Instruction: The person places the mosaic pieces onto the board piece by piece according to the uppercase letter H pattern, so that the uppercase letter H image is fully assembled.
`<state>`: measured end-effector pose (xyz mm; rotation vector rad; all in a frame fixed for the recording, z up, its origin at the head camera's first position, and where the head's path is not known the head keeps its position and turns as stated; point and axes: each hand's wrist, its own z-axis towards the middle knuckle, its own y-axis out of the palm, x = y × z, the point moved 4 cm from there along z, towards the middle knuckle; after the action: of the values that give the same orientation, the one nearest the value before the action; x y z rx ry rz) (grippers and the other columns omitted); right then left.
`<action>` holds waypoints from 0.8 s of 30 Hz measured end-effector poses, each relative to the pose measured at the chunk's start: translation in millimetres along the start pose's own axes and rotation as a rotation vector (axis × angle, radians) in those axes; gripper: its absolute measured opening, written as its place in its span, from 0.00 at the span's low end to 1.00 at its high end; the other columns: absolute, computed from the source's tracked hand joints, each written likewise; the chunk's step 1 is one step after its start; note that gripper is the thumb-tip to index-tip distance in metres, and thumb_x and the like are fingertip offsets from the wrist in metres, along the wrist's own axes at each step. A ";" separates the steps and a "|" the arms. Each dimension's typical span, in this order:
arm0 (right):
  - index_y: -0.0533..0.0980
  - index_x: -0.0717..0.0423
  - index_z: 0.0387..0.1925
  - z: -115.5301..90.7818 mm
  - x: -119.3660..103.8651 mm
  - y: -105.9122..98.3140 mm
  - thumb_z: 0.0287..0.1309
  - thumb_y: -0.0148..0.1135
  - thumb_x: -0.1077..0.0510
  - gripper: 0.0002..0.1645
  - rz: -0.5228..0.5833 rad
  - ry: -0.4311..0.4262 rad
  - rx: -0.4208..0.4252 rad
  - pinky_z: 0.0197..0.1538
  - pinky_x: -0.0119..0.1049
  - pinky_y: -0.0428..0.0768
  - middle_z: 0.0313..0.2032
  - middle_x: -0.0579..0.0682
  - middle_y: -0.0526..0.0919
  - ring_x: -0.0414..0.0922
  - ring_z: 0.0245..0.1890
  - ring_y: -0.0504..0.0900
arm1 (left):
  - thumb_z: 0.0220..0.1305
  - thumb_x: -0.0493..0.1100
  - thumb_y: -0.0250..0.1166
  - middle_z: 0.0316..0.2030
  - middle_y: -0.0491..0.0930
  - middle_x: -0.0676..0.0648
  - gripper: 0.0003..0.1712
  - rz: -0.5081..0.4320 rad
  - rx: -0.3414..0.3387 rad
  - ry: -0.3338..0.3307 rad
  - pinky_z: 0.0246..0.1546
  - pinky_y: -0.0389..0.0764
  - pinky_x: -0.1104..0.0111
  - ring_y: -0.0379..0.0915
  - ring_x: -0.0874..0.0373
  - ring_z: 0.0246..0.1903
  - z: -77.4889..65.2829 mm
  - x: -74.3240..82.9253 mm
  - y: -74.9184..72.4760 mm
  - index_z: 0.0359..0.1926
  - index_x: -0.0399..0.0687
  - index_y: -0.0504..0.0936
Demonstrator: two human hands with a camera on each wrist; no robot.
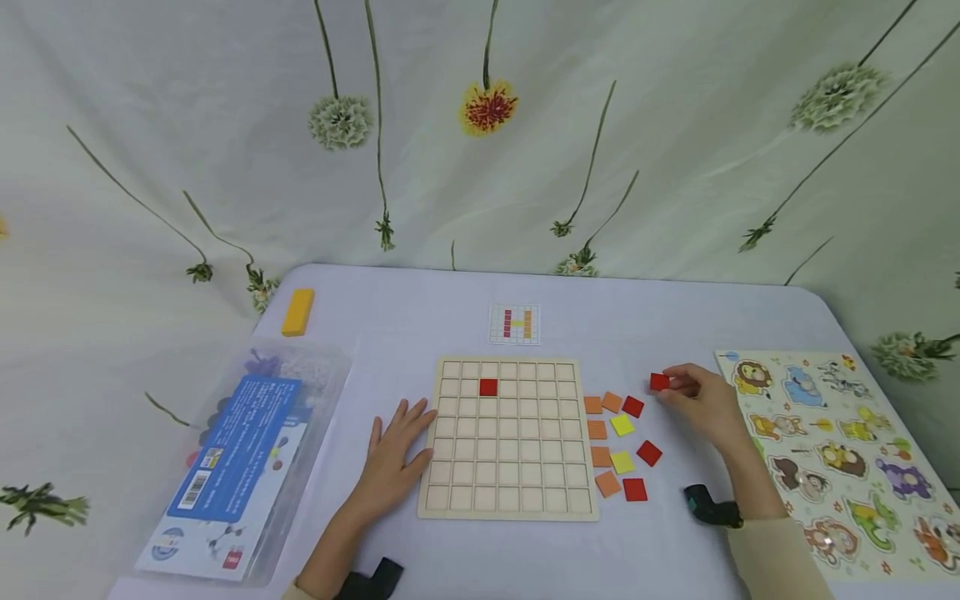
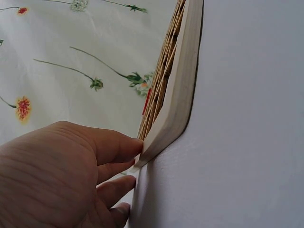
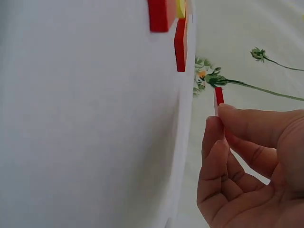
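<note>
My right hand [image 1: 703, 403] pinches a red square tile [image 1: 659, 382] between thumb and fingertips, to the right of the loose tiles. In the right wrist view the held tile [image 3: 218, 99] shows edge-on above the thumb. My left hand [image 1: 395, 458] lies with fingers extended at the left edge of a wooden grid board [image 1: 508, 512], its fingertips touching the frame [image 2: 164, 126]. One red tile [image 1: 488, 387] sits in a cell of the board's second row. Right of the board lie orange tiles [image 1: 597, 430], yellow tiles [image 1: 622, 462] and red tiles [image 1: 649, 453].
Behind the board lies a small pattern card [image 1: 515, 324] with a coloured H shape. A clear plastic case [image 1: 247, 467] with a blue label stands at left, with a yellow block [image 1: 297, 312] beyond it. An animal picture board [image 1: 840, 450] is at right.
</note>
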<state>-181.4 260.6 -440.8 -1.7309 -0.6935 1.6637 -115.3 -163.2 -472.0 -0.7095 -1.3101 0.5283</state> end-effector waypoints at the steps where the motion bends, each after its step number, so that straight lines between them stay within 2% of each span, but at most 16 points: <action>1: 0.76 0.63 0.53 -0.9 -3.6 -1.7 0.61 0.63 0.62 0.19 0.005 0.000 0.006 0.35 0.24 0.76 0.43 0.63 0.81 0.53 0.40 0.79 | 0.62 0.34 0.61 0.71 0.62 0.36 0.30 -0.001 -0.001 -0.001 0.68 0.31 0.35 0.44 0.34 0.74 -0.1 0.1 0.1 0.66 0.39 0.70; 5: 0.76 0.64 0.53 -3.4 -20.9 -5.2 0.61 0.64 0.62 0.19 0.031 -0.002 0.010 0.33 0.24 0.76 0.42 0.63 0.81 0.52 0.38 0.79 | 0.62 0.34 0.61 0.71 0.62 0.36 0.30 -0.006 -0.006 -0.006 0.68 0.31 0.35 0.43 0.34 0.74 0.3 -0.2 0.3 0.67 0.39 0.70; 9: 0.76 0.62 0.53 -3.5 -41.8 -0.3 0.61 0.64 0.61 0.20 0.056 -0.016 -0.017 0.35 0.26 0.78 0.42 0.61 0.81 0.50 0.37 0.79 | 0.63 0.35 0.60 0.71 0.61 0.36 0.30 -0.004 -0.007 -0.005 0.68 0.31 0.35 0.43 0.34 0.74 0.9 -0.3 -0.4 0.67 0.39 0.70; 18: 0.79 0.63 0.49 -3.9 -98.9 28.8 0.57 0.66 0.64 0.17 0.169 -0.128 -0.103 0.35 0.32 0.81 0.37 0.58 0.83 0.48 0.35 0.81 | 0.63 0.34 0.60 0.72 0.61 0.36 0.30 -0.046 -0.015 -0.007 0.69 0.29 0.37 0.42 0.35 0.75 -0.5 3.5 -3.1 0.67 0.39 0.69; 24: 0.81 0.61 0.46 -6.5 -130.4 53.6 0.56 0.67 0.65 0.14 0.250 -0.152 -0.184 0.35 0.32 0.79 0.34 0.54 0.83 0.45 0.33 0.82 | 0.63 0.34 0.60 0.72 0.61 0.36 0.30 -0.037 -0.015 -0.011 0.69 0.29 0.37 0.42 0.35 0.75 -0.7 3.6 -1.5 0.67 0.39 0.70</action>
<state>-186.1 127.4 -394.3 -1.8982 -0.7440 1.9713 -114.0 -161.8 -468.5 -0.6940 -1.3365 0.4938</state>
